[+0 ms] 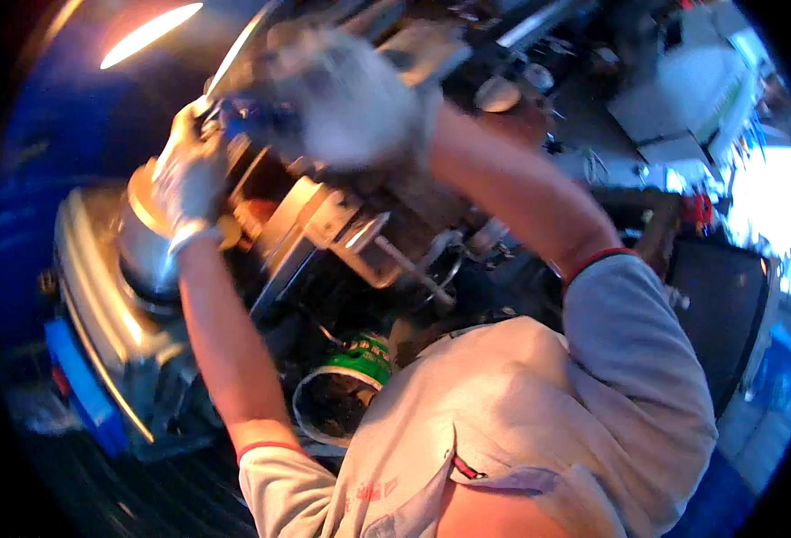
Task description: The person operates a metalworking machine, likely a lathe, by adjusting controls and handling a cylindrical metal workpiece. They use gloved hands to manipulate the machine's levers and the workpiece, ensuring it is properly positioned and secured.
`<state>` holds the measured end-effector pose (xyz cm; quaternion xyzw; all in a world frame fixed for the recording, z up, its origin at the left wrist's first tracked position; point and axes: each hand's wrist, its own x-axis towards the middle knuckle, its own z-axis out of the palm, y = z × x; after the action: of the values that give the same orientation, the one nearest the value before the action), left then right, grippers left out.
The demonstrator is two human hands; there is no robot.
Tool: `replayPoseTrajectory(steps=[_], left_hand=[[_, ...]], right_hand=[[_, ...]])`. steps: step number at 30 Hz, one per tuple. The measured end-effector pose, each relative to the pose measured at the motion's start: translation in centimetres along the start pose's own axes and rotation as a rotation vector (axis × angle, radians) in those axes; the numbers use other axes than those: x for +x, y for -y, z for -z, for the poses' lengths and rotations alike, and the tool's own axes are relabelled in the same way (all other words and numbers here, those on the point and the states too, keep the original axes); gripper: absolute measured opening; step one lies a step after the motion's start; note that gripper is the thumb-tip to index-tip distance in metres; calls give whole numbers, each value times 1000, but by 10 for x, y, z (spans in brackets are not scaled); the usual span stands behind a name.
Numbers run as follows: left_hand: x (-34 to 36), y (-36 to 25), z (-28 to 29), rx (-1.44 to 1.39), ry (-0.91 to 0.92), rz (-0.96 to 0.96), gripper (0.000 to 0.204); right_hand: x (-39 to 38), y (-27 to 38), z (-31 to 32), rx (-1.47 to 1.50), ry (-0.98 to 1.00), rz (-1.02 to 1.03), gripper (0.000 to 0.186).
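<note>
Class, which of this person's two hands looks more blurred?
The right hand, smeared into a pale patch; the left hand shows clearer edges and a white cuff.

Illegible bucket print (366,359), shirt print (377,490)

Item: dark blue part (256,117), exact kind not determinable. Colour: deep blue, broken by small paler highlights toward its left end. Form: compact, uneven in outline. Condition: blurred; surface detail and any marks unreadable. Pose: longer side to side than high, lying roughly level across the view. Position: between the gloved left hand (191,175) and the gloved right hand (355,103); left end at the left hand's fingers, right end running up to the blurred right glove. Support from below: cannot be told.
</note>
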<state>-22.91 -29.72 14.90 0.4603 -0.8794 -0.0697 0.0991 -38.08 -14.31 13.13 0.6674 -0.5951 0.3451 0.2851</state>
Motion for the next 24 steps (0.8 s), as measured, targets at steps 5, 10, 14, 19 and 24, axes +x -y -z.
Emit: replayPoseTrajectory(steps=[5,10,14,19,24], left_hand=[[7,28,-17,-197,-299,-279,36],[3,-7,-18,-92,-106,-147,30],[10,14,-13,-161,-188,-295,26],[45,93,-22,-100,-171,-320,39],[47,62,-42,-185,-48,-301,36]], right_hand=[[-178,-52,52,345,-277,-825,25],[-302,-148,39,-136,490,-1076,25],[-344,-178,-8,-44,-34,-1058,30],[-378,-79,108,60,-461,-1143,29],[-597,39,240,-648,-213,-1746,24]])
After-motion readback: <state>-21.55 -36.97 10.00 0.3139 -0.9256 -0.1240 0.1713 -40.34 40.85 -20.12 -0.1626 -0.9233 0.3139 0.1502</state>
